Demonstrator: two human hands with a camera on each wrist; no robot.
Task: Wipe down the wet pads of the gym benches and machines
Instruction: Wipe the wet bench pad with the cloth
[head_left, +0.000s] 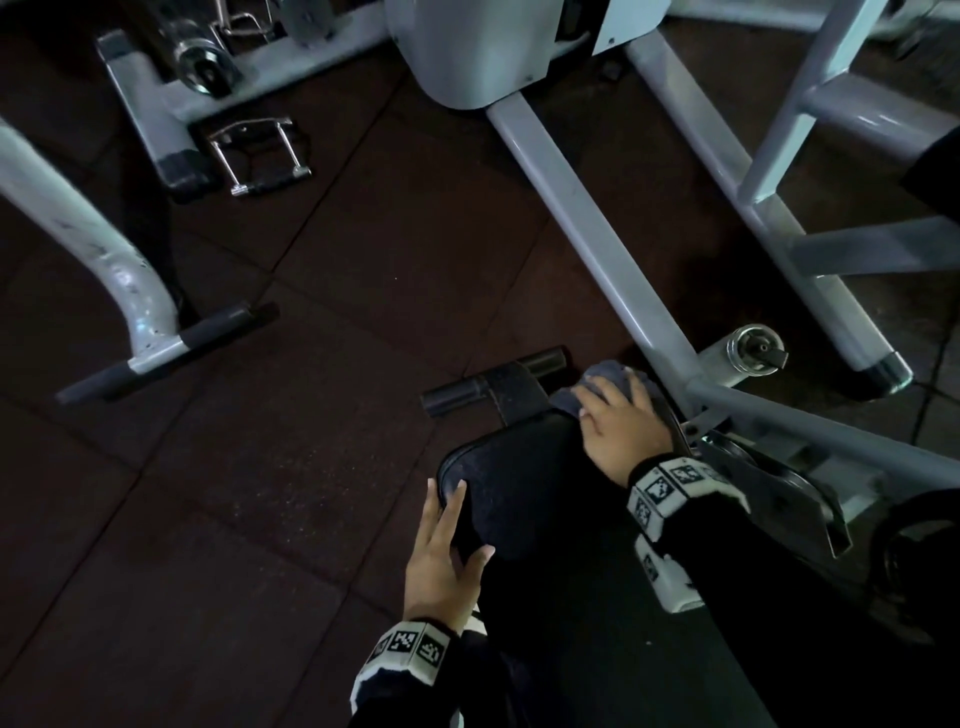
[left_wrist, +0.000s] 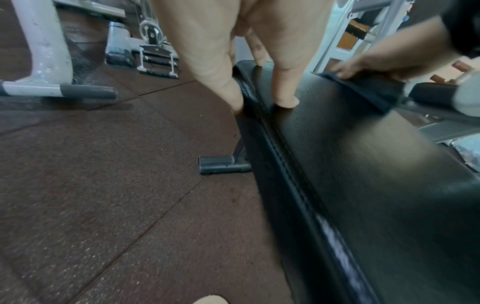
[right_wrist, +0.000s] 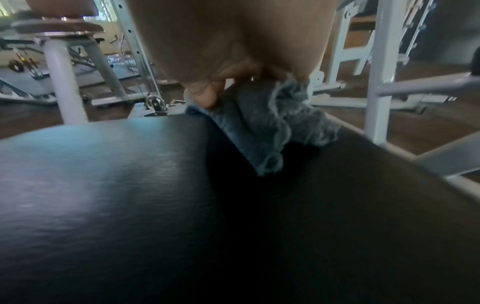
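A black bench pad (head_left: 519, 493) (left_wrist: 363, 164) (right_wrist: 130, 205) runs up from the lower middle of the head view. My left hand (head_left: 447, 551) (left_wrist: 221, 61) rests on its near left corner. The fingers lie fairly straight along the edge and the thumb sits on top. My right hand (head_left: 623, 426) (left_wrist: 389, 59) (right_wrist: 233, 51) presses a bunched grey cloth (head_left: 605, 376) (left_wrist: 369, 90) (right_wrist: 259, 127) onto the pad's far right corner. Its thumb and fingers curve over the folds. The pad shows a dull sheen in the right wrist view.
Grey machine frame tubes (head_left: 587, 218) cross close to the right of the bench, with dark weight plates (head_left: 779, 493) beside the pad. The bench's black foot bar (head_left: 493, 384) sits ahead. A chrome cable handle (head_left: 260, 156) and another machine's foot (head_left: 171, 348) lie on the dark rubber floor (head_left: 260, 519) at left.
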